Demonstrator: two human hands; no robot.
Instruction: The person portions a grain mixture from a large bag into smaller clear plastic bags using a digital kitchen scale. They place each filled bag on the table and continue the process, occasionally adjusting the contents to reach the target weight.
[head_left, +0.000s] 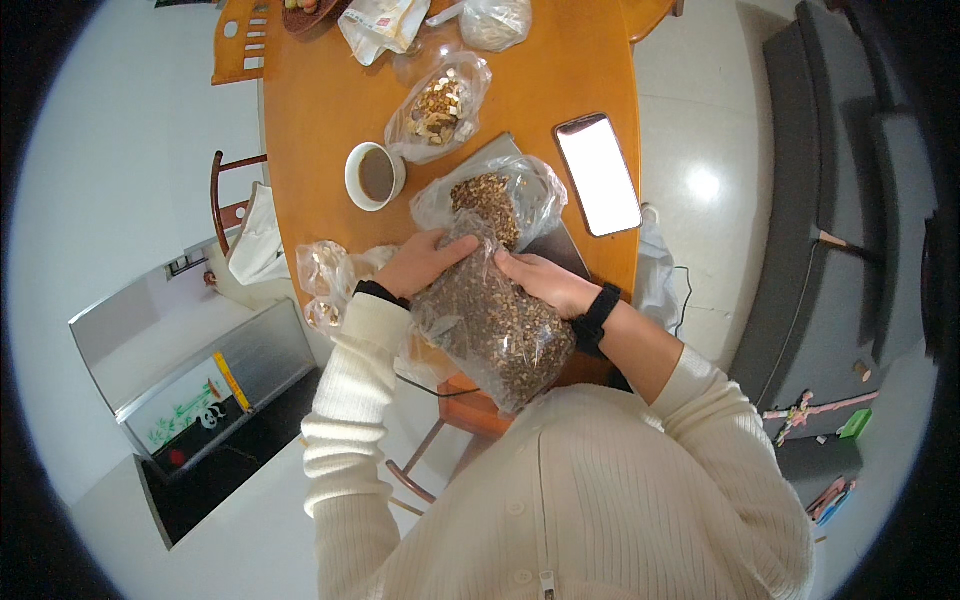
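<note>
Close to my body is a large clear plastic bag (499, 330), filled with brown grainy, flaky pieces. Both hands grip its gathered upper end: my left hand (426, 264) on one side, my right hand (546, 281) on the other. The fingers partly hide the bag's neck. Just beyond it, a second clear bag (536, 191) holds similar brown pieces and lies over a grey flat panel (559, 247), mostly covered. A white cup (352, 176) of brown liquid stands to the left of that bag.
On the wooden table (315, 112) lie a bag of mixed pieces (437, 105), a white packet (382, 26), a knotted bag (495, 22) and a phone (600, 176) with a bright screen. More clear bags (326, 274) sit at the left edge. A chair (469, 409) stands below; a grey sofa (787, 225) is right.
</note>
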